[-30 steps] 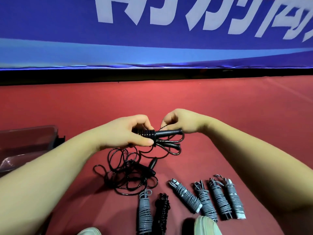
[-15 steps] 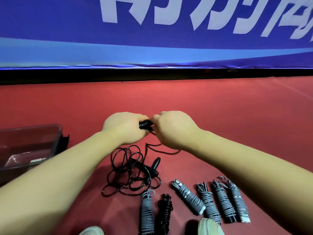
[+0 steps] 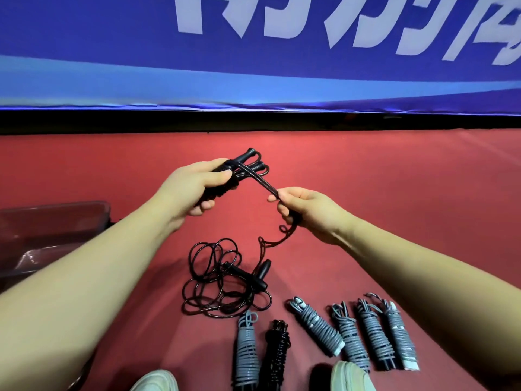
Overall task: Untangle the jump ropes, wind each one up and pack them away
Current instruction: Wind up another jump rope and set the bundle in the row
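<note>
1. Since half a second ago the two fists have come apart. The right hand (image 3: pixel 304 210) now sits off to the side of the left hand (image 3: pixel 194 190), with a stretch of cord (image 3: pixel 260 183) drawn taut between them.
2. The left hand grips the black jump rope (image 3: pixel 225 184). Its fingers and thumb curl round the paired handles (image 3: pixel 249 160) and the turns already wound on them. The handle ends stick out past the thumb, away from the person.
3. The right hand pinches the cord between thumb and forefinger, and the other fingers curl loosely round it. Below that pinch the slack tail drops in curls towards the floor.
4. The step in hand looks like winding this rope round its own handles. The next move calls for carrying the pinched cord round the handles just past the left thumb. It should stay taut and the slack should feed through the pinch. The left grip has to hold firm so the earlier turns do not slip.
5. The cord is thin, glossy and springy, and it keeps its kinks. Its tail runs down near a loose rope (image 3: pixel 217 289) heaped below the hands. I cannot tell whether the two are snagged together.
6. Further below both grips, nearest the person, lie five wound grey bundles (image 3: pixel 349 337) and one black bundle (image 3: pixel 277 354). A clear bin (image 3: pixel 56 218) sits outside the left forearm, and none of the bundles is packed in it yet.
</note>
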The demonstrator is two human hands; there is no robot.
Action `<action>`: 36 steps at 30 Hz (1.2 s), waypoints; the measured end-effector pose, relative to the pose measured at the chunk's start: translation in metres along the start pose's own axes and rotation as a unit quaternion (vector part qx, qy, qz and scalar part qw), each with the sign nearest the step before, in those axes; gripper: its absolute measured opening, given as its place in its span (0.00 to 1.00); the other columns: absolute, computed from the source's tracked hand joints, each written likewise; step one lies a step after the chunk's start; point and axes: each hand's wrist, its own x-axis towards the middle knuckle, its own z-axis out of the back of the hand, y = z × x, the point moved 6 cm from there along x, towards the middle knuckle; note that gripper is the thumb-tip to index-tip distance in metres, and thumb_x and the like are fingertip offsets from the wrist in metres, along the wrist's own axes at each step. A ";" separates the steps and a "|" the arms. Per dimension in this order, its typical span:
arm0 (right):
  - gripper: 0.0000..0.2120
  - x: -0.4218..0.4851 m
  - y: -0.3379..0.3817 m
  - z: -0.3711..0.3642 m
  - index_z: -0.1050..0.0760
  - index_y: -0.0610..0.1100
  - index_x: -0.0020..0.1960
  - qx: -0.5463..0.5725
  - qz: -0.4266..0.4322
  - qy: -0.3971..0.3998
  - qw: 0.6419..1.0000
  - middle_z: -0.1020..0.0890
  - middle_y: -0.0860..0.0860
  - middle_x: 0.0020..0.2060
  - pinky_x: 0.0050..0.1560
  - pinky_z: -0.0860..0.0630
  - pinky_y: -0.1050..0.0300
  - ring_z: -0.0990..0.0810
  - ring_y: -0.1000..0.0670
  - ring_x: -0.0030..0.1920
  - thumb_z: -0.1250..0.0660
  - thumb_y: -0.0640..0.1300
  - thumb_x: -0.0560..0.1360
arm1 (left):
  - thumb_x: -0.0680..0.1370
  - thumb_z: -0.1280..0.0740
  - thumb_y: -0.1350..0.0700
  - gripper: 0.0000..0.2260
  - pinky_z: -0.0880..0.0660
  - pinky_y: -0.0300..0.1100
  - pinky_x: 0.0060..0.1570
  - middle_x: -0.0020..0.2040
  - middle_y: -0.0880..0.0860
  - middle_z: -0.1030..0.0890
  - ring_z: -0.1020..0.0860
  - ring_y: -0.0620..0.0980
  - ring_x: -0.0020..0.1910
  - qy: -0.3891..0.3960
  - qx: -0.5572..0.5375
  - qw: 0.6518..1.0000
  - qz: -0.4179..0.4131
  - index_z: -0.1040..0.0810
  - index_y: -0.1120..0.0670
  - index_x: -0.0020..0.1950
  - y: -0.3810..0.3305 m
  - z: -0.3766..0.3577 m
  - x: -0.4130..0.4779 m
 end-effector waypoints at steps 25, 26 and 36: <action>0.26 -0.009 0.043 -0.016 0.45 0.62 0.71 -0.329 0.301 -0.050 0.894 0.26 0.60 0.35 0.48 0.30 0.59 0.29 0.52 0.41 0.46 0.39 0.80 | 0.82 0.42 0.53 0.08 0.47 0.31 0.18 0.41 0.50 0.27 0.36 0.44 0.24 0.044 -0.275 0.960 -0.011 0.24 0.46 0.54 -0.027 -0.035 -0.017; 0.25 -0.008 0.046 -0.014 0.44 0.62 0.70 -0.314 0.301 -0.050 0.899 0.27 0.59 0.34 0.49 0.30 0.61 0.29 0.51 0.41 0.46 0.38 0.80 | 0.82 0.42 0.52 0.09 0.46 0.31 0.18 0.42 0.50 0.26 0.36 0.44 0.24 0.040 -0.261 0.964 -0.017 0.25 0.45 0.59 -0.029 -0.035 -0.016; 0.23 -0.009 0.051 -0.015 0.38 0.57 0.69 -0.360 0.314 -0.019 0.878 0.29 0.58 0.34 0.46 0.31 0.59 0.31 0.52 0.39 0.45 0.37 0.79 | 0.80 0.39 0.52 0.08 0.28 0.33 0.27 0.37 0.51 0.16 0.21 0.45 0.32 -0.041 -0.246 0.968 0.007 0.22 0.54 0.50 -0.021 -0.027 -0.021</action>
